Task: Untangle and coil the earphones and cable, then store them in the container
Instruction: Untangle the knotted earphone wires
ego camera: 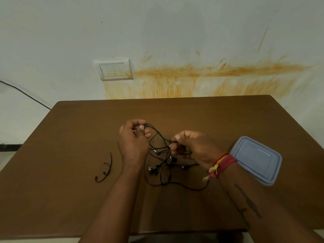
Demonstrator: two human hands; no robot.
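A tangle of black earphones and cable [163,165] lies at the middle of the brown table [70,199], partly lifted between my hands. My left hand [134,139] pinches strands of the tangle at its upper left. My right hand [191,148] pinches strands at the right, with red and orange threads on its wrist. Earbuds and plugs hang and rest below the hands. A separate short black cord [105,171] lies on the table to the left, apart from both hands. The blue-lidded container [256,159] sits shut at the right, behind my right wrist.
The table's far edge meets a stained wall with a white switch plate [114,69]. A dark wire [26,93] runs down the wall at the left. The table's near edge is just below my forearms.
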